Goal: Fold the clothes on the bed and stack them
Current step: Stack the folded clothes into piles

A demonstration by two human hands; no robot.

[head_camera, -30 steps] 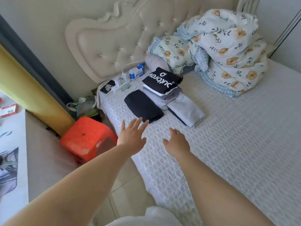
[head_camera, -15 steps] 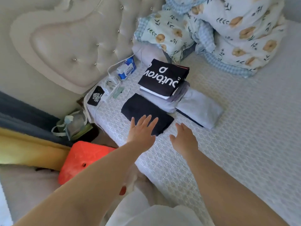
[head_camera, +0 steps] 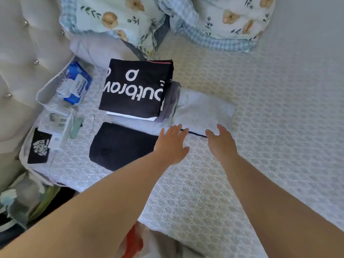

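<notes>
A folded black shirt with white lettering (head_camera: 135, 88) tops a small stack on the bed (head_camera: 260, 127). Beside it on the right lies a folded pale grey garment (head_camera: 202, 110), and in front of it a folded plain dark garment (head_camera: 121, 146). My left hand (head_camera: 172, 144) hovers with fingers spread at the dark garment's right edge, fingertips near the grey one. My right hand (head_camera: 221, 140) reaches with relaxed fingers to the grey garment's near edge. Neither hand holds anything.
A floral duvet and pillows (head_camera: 167, 19) are heaped at the head of the bed. A blue wipes pack (head_camera: 76, 84), cables, a charger and a black card (head_camera: 39, 146) lie by the padded headboard (head_camera: 22, 53). Bags sit on the floor at left.
The view has swung closer over the bed. Both hands have moved forward from the bare sheet to the near edge of the folded garments.
</notes>
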